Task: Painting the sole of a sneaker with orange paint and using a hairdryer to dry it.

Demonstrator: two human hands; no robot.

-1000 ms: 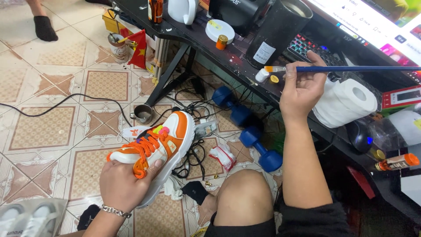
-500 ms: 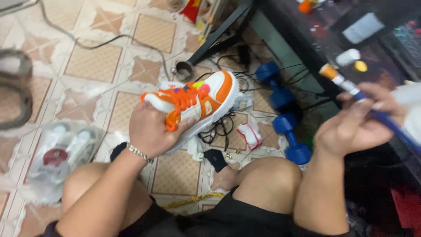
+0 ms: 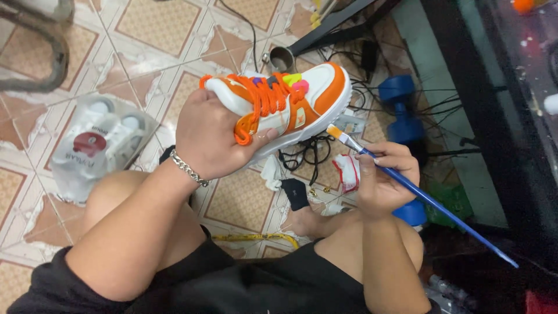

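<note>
My left hand [image 3: 212, 136] grips an orange and white sneaker [image 3: 302, 99] with orange laces, holding it tilted above my lap, sole facing right. A chain bracelet [image 3: 187, 168] sits on that wrist. My right hand [image 3: 386, 177] holds a long blue-handled paintbrush [image 3: 418, 192]; its orange-tipped bristles [image 3: 337, 135] touch or nearly touch the sneaker's white sole edge. My bare knees show below both hands.
A clear plastic bag with white shoes [image 3: 96, 145] lies on the tiled floor at left. A blue dumbbell [image 3: 404, 104], tangled black cables [image 3: 308, 157], a small metal cup [image 3: 283, 58] and a black desk edge [image 3: 494, 116] lie right and beyond.
My right hand came down from the desk and brought the brush tip to the sneaker's sole. The view tilted down toward my lap; the left hand still holds the sneaker.
</note>
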